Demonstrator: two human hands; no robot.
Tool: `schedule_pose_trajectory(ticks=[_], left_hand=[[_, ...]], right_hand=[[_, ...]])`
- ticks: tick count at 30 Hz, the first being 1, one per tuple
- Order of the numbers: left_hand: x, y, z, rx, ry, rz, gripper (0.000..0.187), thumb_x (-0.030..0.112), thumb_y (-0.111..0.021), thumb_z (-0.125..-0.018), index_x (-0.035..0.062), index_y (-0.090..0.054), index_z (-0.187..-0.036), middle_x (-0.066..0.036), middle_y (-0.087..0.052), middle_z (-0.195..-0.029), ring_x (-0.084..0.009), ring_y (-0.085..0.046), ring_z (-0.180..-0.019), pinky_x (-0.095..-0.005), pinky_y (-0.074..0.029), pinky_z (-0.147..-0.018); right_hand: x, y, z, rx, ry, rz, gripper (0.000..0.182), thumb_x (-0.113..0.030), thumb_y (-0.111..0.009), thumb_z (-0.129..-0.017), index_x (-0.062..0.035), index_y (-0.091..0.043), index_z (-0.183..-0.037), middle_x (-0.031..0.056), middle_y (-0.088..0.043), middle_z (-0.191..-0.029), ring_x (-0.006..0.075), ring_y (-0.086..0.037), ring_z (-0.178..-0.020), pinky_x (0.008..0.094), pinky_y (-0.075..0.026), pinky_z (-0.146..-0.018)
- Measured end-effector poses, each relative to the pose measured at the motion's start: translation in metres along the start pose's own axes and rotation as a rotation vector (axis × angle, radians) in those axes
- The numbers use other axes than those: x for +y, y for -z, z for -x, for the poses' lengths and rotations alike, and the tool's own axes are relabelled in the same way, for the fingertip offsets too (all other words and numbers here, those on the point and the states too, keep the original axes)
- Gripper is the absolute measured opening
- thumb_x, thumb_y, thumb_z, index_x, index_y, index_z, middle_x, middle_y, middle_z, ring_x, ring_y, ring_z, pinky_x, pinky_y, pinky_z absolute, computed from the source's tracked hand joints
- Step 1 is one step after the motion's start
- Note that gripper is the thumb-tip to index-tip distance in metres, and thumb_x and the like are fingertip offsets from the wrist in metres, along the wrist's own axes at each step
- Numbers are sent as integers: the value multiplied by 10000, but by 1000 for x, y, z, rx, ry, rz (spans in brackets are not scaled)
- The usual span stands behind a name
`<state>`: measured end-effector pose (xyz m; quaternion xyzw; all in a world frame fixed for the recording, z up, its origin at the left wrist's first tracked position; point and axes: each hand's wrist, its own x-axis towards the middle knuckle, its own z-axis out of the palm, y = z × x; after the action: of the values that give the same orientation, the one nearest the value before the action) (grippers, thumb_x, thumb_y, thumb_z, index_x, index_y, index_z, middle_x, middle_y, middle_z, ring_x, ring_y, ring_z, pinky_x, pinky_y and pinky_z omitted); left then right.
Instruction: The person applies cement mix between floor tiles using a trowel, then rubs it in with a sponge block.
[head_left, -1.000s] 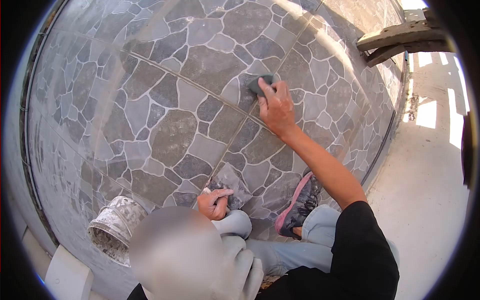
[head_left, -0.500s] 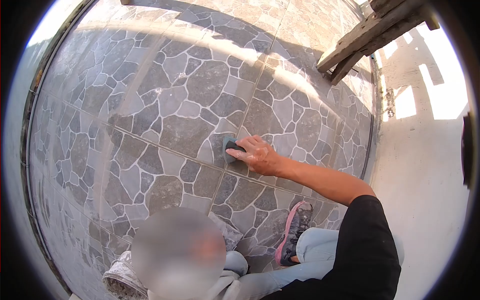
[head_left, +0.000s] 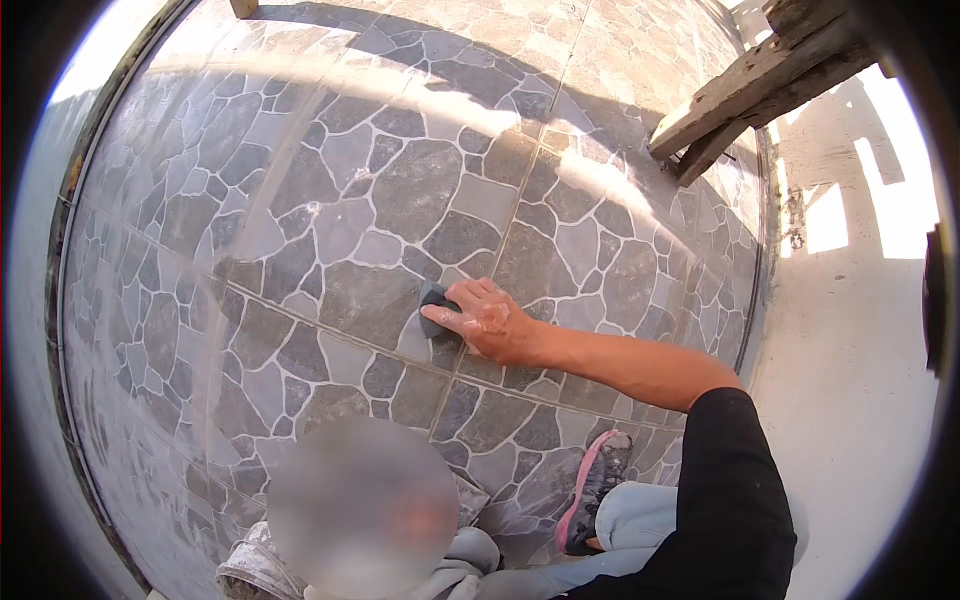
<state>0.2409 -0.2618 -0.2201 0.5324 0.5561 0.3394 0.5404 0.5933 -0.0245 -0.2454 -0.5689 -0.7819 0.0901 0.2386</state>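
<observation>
My right hand (head_left: 487, 318), dusted with pale powder, presses a dark grey-green sponge (head_left: 436, 308) onto the stone-patterned tile floor (head_left: 412, 195). Its fingers are wrapped round the sponge, close to where the straight tile joints cross. The arm reaches in from the right in a black sleeve. At the bottom centre a blurred round patch covers part of the picture, and my left hand cannot be made out there.
A white-smeared bucket (head_left: 258, 565) stands at the lower left. My shoe (head_left: 597, 490) with a pink sole rests on the floor. Wooden beams (head_left: 745, 95) stand at the upper right beside a pale wall (head_left: 840, 330). Another wall edge runs along the left.
My right hand and the sponge have moved a little to the left across the tiles. The view has shifted slightly, so the beams and shoe appear lower and further right.
</observation>
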Motion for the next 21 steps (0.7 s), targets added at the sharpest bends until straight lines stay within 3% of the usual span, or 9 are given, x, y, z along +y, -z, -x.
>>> schedule_pose_trajectory(ticks=[1, 4, 5, 7, 9, 12, 15, 18, 21], left_hand=[[2, 2, -2, -1, 11, -13, 208, -87, -635, -861, 30, -788, -939, -58, -687, -663, -46, -538, -539, -215, -399, -494], [6, 5, -2, -63, 16, -89, 240, -111, -619, -869, 35, -788, -956, -66, -701, -692, -59, -557, -558, -219, -412, -509], [3, 4, -1, -71, 18, -91, 240, -111, -619, -869, 35, -788, -956, -66, -701, -692, -59, -557, -558, -219, -412, -509], [-2, 2, 0, -20, -14, 20, 236, -103, -618, -860, 34, -788, -950, -93, -720, -713, -74, -574, -551, -229, -423, -509], [0, 1, -1, -13, -1, 47, 227, -98, -619, -859, 29, -787, -942, -65, -702, -689, -63, -551, -546, -233, -415, -505], [7, 1, -2, -30, 14, 4, 225, -91, -616, -872, 30, -789, -950, -37, -666, -657, -42, -517, -545, -229, -393, -498], [7, 4, 0, -48, 86, -28, 220, -83, -618, -873, 30, -788, -954, -57, -680, -662, -49, -531, -540, -231, -396, -493], [5, 4, -3, -62, 7, 13, 221, -87, -619, -873, 28, -786, -961, -37, -662, -646, -42, -515, -540, -230, -387, -488], [2, 9, -1, -107, 105, 3, 226, -92, -614, -873, 25, -784, -965, -32, -664, -651, -38, -511, -538, -226, -384, -485]], right_hand=[[4, 2, 7, 1, 118, -34, 452, -12, -680, -821, -153, -709, -1250, 135, -566, -1000, 330, -606, -928, 438, -506, -857], [120, 31, -63, 204, -261, 242, 431, -35, -625, -879, -213, -711, -1262, 125, -602, -1040, 327, -635, -969, 463, -513, -870], [157, 48, -86, 141, -449, 399, 395, -96, -569, -911, -202, -684, -1274, 152, -625, -1106, 358, -637, -1057, 496, -500, -933], [215, 48, -103, 281, -611, 513, 378, -132, -526, -939, -168, -676, -1284, 176, -629, -1203, 376, -612, -1144, 557, -470, -981], [187, 45, -107, 254, -652, 536, 366, -156, -537, -937, -144, -682, -1272, 182, -623, -1193, 364, -606, -1148, 525, -474, -985], [68, 14, -58, 213, -307, 334, 345, -99, -590, -882, -114, -708, -1205, 157, -592, -1034, 335, -608, -1017, 457, -474, -862], [-63, 7, 40, -169, 10, -1, 426, -24, -700, -769, -122, -716, -1183, 119, -573, -948, 312, -612, -935, 418, -476, -816], [-32, 24, 61, -128, 84, -45, 394, -61, -685, -746, -119, -733, -1133, 110, -579, -922, 290, -615, -910, 419, -454, -791], [92, 45, -1, 145, -249, 295, 327, -62, -655, -821, -142, -726, -1130, 100, -616, -977, 304, -634, -931, 427, -488, -816]])
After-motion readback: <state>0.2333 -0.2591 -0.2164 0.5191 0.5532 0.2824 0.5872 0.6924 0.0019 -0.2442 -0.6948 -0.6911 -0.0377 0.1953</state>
